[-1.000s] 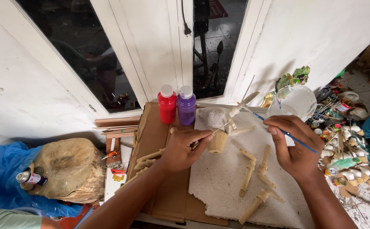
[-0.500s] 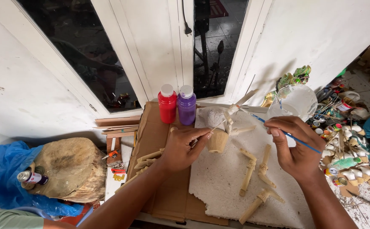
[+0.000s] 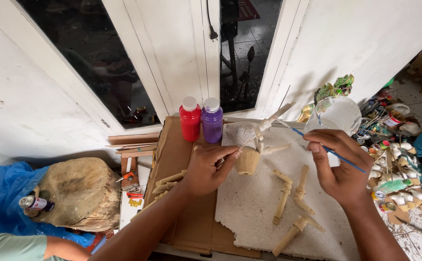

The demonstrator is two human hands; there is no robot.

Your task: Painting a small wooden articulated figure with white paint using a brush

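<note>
Nothing is moving much: left hand (image 3: 206, 169) is still gripping the wooden puppet (image 3: 247, 145), right hand (image 3: 339, 166) fingers pinching the blue brush (image 3: 336, 154)

White wall (image 3: 380, 43) and dark glass door (image 3: 100, 67) in daylight.

Both forearms reach forward, the left hand (image 3: 206, 169) with fingers pinched, the right hand (image 3: 339, 166) curled in a writing grip.

One head-worn camera looks steeply down, close over the foam board (image 3: 249, 203) by white doors (image 3: 172, 63).
</note>
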